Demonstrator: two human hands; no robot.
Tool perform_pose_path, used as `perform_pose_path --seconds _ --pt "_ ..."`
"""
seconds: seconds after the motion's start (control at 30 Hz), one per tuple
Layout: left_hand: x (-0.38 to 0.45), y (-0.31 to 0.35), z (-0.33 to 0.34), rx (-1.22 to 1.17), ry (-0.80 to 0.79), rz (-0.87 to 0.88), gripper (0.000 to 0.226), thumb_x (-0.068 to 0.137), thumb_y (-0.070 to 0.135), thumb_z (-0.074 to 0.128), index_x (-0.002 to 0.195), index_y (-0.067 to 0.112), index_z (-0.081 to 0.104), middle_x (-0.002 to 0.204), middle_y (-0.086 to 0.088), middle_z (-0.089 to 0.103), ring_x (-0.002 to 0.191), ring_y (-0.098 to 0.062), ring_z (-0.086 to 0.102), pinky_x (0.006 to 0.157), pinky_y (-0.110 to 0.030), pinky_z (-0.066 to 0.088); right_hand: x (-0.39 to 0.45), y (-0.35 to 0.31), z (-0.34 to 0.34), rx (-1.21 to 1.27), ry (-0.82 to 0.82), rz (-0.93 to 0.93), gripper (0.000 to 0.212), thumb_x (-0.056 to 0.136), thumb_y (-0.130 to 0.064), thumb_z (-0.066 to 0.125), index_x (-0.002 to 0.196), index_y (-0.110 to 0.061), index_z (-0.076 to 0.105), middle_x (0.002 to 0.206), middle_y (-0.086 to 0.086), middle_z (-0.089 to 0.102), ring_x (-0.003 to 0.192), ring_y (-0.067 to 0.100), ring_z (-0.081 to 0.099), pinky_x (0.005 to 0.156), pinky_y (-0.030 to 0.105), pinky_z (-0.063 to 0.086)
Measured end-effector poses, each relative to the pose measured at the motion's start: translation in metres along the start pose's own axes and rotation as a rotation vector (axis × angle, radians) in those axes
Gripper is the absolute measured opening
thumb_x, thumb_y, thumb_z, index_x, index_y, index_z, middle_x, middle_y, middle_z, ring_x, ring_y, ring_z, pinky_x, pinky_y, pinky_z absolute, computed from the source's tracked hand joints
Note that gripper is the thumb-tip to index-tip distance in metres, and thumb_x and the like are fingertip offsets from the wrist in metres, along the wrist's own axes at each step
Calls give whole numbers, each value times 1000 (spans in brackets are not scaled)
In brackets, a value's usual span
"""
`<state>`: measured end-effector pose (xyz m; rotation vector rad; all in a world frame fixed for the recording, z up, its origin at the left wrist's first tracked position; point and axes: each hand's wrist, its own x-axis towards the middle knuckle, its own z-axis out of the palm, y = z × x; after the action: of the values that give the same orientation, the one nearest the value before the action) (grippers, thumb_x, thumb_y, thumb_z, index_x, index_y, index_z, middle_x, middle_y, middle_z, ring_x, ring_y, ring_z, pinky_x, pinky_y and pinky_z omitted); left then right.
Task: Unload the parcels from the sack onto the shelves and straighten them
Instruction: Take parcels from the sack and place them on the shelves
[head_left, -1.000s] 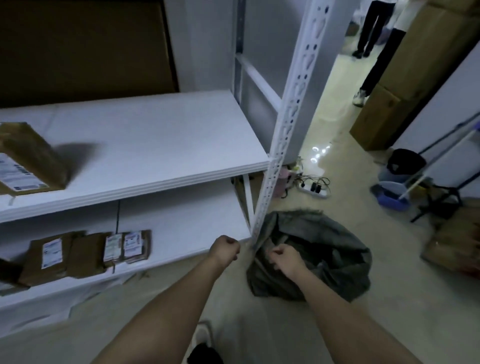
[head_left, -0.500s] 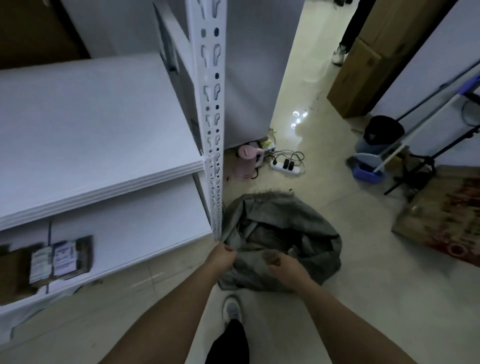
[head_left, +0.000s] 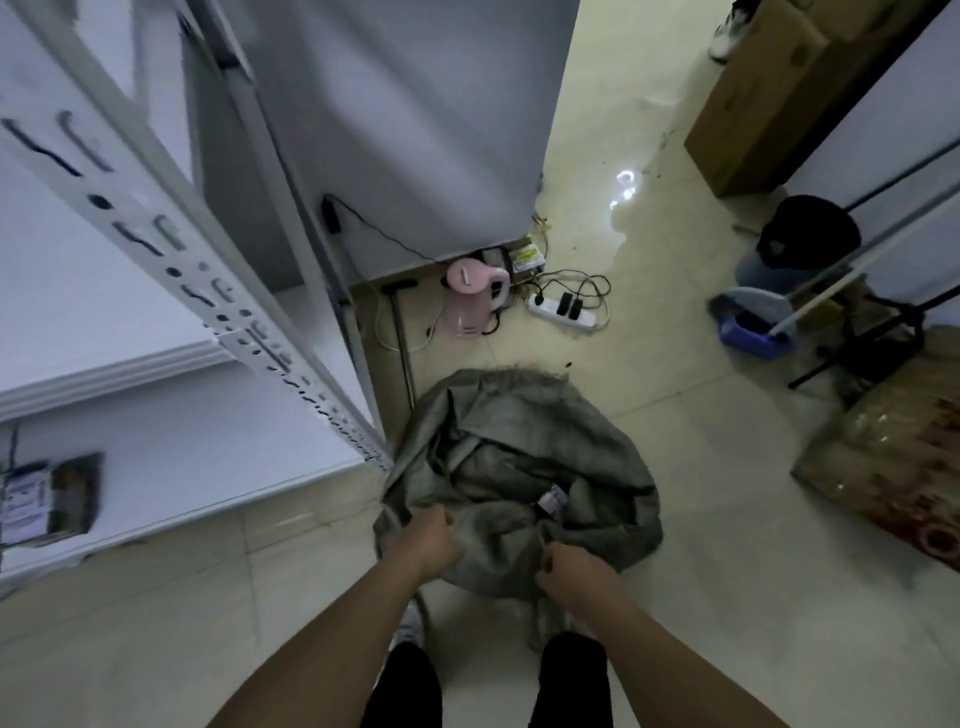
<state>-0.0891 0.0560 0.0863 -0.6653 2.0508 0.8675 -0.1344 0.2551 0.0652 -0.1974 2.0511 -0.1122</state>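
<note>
Here we look down past our own dark trouser legs and both forearms to the sack (head_left: 524, 467), a crumpled grey bag that sits on the pale tiled floor (head_left: 701, 597) just in front of our feet. Our left hand (head_left: 428, 540) is curled into a fist on the near left edge of the sack's mouth and grips the cloth. Our right hand (head_left: 576, 569) is curled the same way on the near right edge, with a fold of the fabric bunched under its fingers. Between the two hands the mouth is parted, and a small white label (head_left: 551, 500) shows among the folds inside; we cannot tell what it is stuck to.

To the left stands the white shelf unit (head_left: 171, 441), its slotted post (head_left: 218, 312) coming down just beside the sack's left side. On the lower shelf, at the far left edge of the view, lies a brown parcel (head_left: 72, 499) with a white label, blurred.

Farther off, against the foot of the grey wall, we see a pink kettle (head_left: 472, 296) and a white power strip (head_left: 561, 312) with tangled cables. To the far right are a blue dustpan (head_left: 748, 327) and, beyond it, a tall cardboard box (head_left: 753, 114).
</note>
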Motion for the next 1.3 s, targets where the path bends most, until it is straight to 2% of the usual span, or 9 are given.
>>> perform_pose_path --seconds 0.1,0.3,0.4,0.53,0.73,0.97,1.17,1.23,1.3 --pt "42 14 31 79 27 27 51 88 35 58 132 14 43 136 -11 47 120 -28 51 92 -28 41 49 30 -7 -123 2 -65 37 100 -35 40 131 -17 49 129 8 56 106 26 54 86 32 40" --pt "163 25 120 309 52 66 59 91 44 50 138 11 37 144 -14 38 131 -30 38 103 -36 37 184 85 16 -362 142 -148 32 99 -31 37 118 -13 55 122 9 61 110 29 57 87 33 45" --pt "243 22 163 416 67 119 54 95 41 45 138 10 37 144 -14 36 130 -30 36 103 -36 32 266 106 39 -509 245 -205 42 101 -31 35 135 -10 47 137 10 50 122 28 49 95 34 37" --pt "342 7 224 516 144 227 56 95 45 40 142 16 35 150 -8 32 139 -25 26 114 -40 19 371 124 67 -694 299 -246 43 97 -35 41 132 -10 46 133 14 46 121 31 43 99 41 33" --pt "439 -13 267 645 38 255 58 97 53 24 149 27 26 159 -4 18 146 -25 9 116 -50 0 480 133 95 -852 289 -91 54 99 -47 37 142 -14 35 143 15 41 131 29 40 105 39 28" --pt "459 -27 269 469 -272 106 57 93 52 38 142 23 44 147 -6 43 129 -27 47 108 -37 36 512 145 111 -781 225 -7 65 98 -50 38 150 -15 22 152 16 32 139 29 32 113 40 22" --pt "458 -41 275 427 -506 -32 51 94 43 43 136 14 50 140 -9 50 124 -26 50 106 -36 38 496 140 110 -522 353 -127 90 80 -61 61 146 -16 21 143 17 31 123 31 47 97 37 40" --pt "460 -43 272 356 -460 8 49 95 43 43 134 14 51 139 -7 51 116 -22 52 103 -32 37 493 132 103 -403 431 -229 92 75 -59 67 144 -17 23 136 14 34 119 33 48 93 38 42" --pt "461 -43 267 183 -259 111 45 96 37 48 132 11 53 136 -9 54 109 -20 54 97 -27 40 489 122 97 -230 455 -310 95 73 -55 69 147 -19 22 135 13 34 121 35 46 96 40 41"
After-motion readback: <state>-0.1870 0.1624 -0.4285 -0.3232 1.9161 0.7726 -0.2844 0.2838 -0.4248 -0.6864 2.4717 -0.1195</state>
